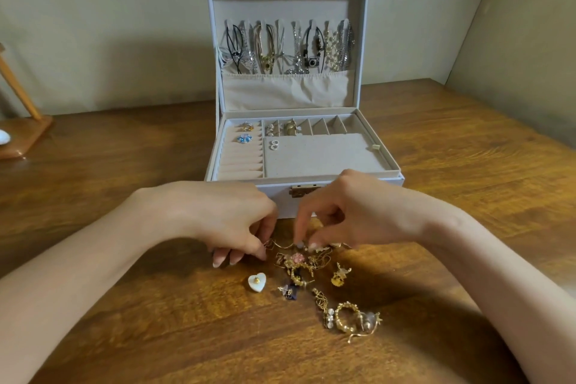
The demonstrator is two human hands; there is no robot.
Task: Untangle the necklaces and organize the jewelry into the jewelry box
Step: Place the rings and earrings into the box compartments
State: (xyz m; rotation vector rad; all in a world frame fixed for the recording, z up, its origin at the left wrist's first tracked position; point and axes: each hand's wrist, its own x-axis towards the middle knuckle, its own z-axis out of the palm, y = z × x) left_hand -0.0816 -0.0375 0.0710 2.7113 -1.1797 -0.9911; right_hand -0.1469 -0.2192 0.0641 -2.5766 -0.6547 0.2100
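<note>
Both hands work just in front of the open jewelry box (280,9), which stands toward the far edge of the table (124,321). A thin gold chain (282,245) runs between them. The left hand (237,221), fingers curled, pinches the chain's left end. The right hand (346,212) pinches down on its right part with thumb and fingertips, where it joins a tangle of gold pieces (300,268) lying just nearer the table's near edge. A heart-shaped piece (256,282) lies left of the tangle, and a gold hoop (344,318) lies closer to the near edge. Necklaces (286,47) hang inside the lid; rings (244,132) sit in the tray's left slots.
</note>
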